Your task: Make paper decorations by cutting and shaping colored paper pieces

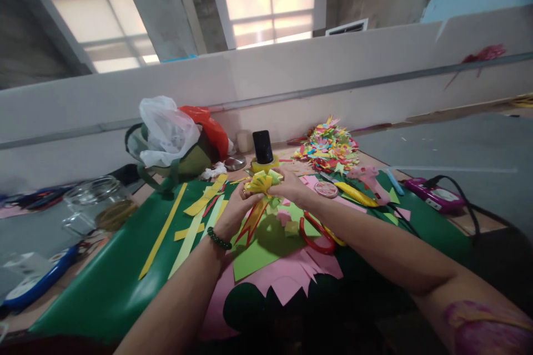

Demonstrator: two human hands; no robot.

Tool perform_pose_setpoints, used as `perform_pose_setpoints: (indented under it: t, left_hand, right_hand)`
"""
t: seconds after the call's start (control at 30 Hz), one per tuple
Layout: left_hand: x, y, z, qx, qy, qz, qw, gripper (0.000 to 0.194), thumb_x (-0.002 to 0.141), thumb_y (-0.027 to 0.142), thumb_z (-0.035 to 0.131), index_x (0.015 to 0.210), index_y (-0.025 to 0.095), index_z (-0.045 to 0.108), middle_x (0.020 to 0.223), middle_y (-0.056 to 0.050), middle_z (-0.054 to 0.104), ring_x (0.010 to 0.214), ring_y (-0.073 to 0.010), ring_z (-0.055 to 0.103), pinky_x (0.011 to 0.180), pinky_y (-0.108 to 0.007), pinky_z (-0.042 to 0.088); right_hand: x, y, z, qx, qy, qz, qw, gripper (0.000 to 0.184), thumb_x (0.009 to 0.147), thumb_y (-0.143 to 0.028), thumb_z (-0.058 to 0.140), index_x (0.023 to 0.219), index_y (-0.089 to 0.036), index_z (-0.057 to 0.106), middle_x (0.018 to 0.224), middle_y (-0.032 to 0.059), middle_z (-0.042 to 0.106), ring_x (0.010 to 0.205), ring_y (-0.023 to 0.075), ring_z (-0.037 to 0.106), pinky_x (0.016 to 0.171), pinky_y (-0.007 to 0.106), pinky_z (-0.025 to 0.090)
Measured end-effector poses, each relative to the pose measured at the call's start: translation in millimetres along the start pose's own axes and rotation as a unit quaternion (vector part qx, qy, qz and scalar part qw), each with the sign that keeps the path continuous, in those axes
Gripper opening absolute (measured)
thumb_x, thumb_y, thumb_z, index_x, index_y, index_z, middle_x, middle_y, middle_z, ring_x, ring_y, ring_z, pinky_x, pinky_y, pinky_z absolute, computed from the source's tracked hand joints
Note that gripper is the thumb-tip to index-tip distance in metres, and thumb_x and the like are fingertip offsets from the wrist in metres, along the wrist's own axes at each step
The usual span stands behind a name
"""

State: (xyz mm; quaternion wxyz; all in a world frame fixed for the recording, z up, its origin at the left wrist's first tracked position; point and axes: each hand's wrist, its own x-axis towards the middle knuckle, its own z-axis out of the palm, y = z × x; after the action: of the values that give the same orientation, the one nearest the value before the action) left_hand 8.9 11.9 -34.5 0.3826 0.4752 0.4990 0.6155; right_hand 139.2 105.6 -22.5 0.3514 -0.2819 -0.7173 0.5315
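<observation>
Between the fingers (253, 200) is a bow (263, 182). On their near side a small sheet (258, 259) lies on a larger sheet (287, 283), both over the mat (112, 272). Left of the fingers, paper strips (192, 238) lie on the mat. To their right are the scissors (321, 227), then a knife (356, 194) and a glue gun (372, 182); farther right, a power box (435, 194) sits by the mat's edge. Behind the fingers, a phone (262, 147) stands in a holder (261, 167). Behind left is a bag (195, 158) with a plastic bag (169, 130) at its top, a dish (235, 163) beside it; behind right, a paper heap (328, 147) lies before the wall (270, 83).
</observation>
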Motion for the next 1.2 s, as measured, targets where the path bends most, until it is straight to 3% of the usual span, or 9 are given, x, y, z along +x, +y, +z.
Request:
perform_pose_setpoints:
  t: [0.27, 0.63, 0.77, 0.97, 1.1, 1.2]
  left_hand:
    - [1.7, -4.9, -1.7, 0.023, 0.060, -0.026, 0.998, 0.066, 0.058, 0.024, 0.076, 0.117, 0.016, 0.049, 0.081, 0.000, 0.068, 0.068, -0.0152, 0.061, 0.060, -0.024, 0.043]
    - [2.7, -5.6, -0.7, 0.043, 0.055, -0.023, 0.997, 0.079, 0.057, 0.017, 0.065, 0.133, 0.013, 0.043, 0.084, -0.001, 0.067, 0.076, -0.0163, 0.063, 0.068, -0.026, 0.046]
    - [-0.1, -2.1, -4.4, 0.025, 0.053, -0.054, 0.997, 0.090, 0.058, 0.019, 0.063, 0.143, 0.014, 0.033, 0.086, -0.001, 0.066, 0.084, -0.0175, 0.062, 0.076, -0.027, 0.047]
    - [-1.4, 4.9, -8.8, -0.015, 0.055, -0.084, 0.995, 0.093, 0.058, 0.022, 0.068, 0.145, 0.020, 0.032, 0.094, -0.002, 0.065, 0.098, -0.0201, 0.061, 0.085, -0.029, 0.046]
    - [-1.6, 5.3, -6.4, 0.012, 0.032, -0.094, 0.995, 0.092, 0.061, 0.029, 0.073, 0.144, 0.020, 0.033, 0.094, -0.004, 0.067, 0.091, -0.0226, 0.064, 0.082, -0.032, 0.048]
    - [0.9, 1.3, -4.5, 0.052, 0.041, -0.051, 0.997, 0.088, 0.054, 0.022, 0.075, 0.136, 0.017, 0.045, 0.105, -0.007, 0.066, 0.097, -0.0244, 0.063, 0.085, -0.033, 0.048]
  right_hand:
    - [1.1, 10.7, 5.9, -0.033, 0.005, 0.006, 0.999, 0.061, 0.054, -0.011, 0.061, 0.114, -0.018, 0.059, 0.082, -0.0004, 0.063, 0.069, 0.0159, 0.059, 0.061, 0.026, 0.048]
    - [0.9, 10.1, 4.8, -0.048, -0.004, 0.014, 0.999, 0.063, 0.051, -0.011, 0.062, 0.113, -0.018, 0.061, 0.094, 0.0040, 0.065, 0.076, 0.0190, 0.060, 0.061, 0.026, 0.047]
    - [4.0, 7.6, 0.8, -0.023, -0.008, 0.024, 0.999, 0.051, 0.053, -0.013, 0.059, 0.103, -0.018, 0.063, 0.079, 0.0007, 0.064, 0.063, 0.0156, 0.058, 0.053, 0.024, 0.046]
    - [11.2, 7.0, -11.2, 0.015, -0.032, 0.009, 0.999, 0.028, 0.056, -0.014, 0.055, 0.082, -0.018, 0.063, 0.074, -0.0009, 0.065, 0.067, 0.0147, 0.060, 0.055, 0.022, 0.047]
    - [7.9, 12.9, -4.6, -0.003, -0.043, 0.012, 0.999, 0.040, 0.055, -0.012, 0.061, 0.094, -0.017, 0.063, 0.077, -0.0006, 0.065, 0.064, 0.0143, 0.060, 0.053, 0.023, 0.047]
    - [3.8, 16.8, 5.9, -0.015, -0.043, 0.004, 0.999, 0.054, 0.053, -0.009, 0.067, 0.106, -0.016, 0.061, 0.087, 0.0010, 0.066, 0.067, 0.0140, 0.061, 0.056, 0.023, 0.048]
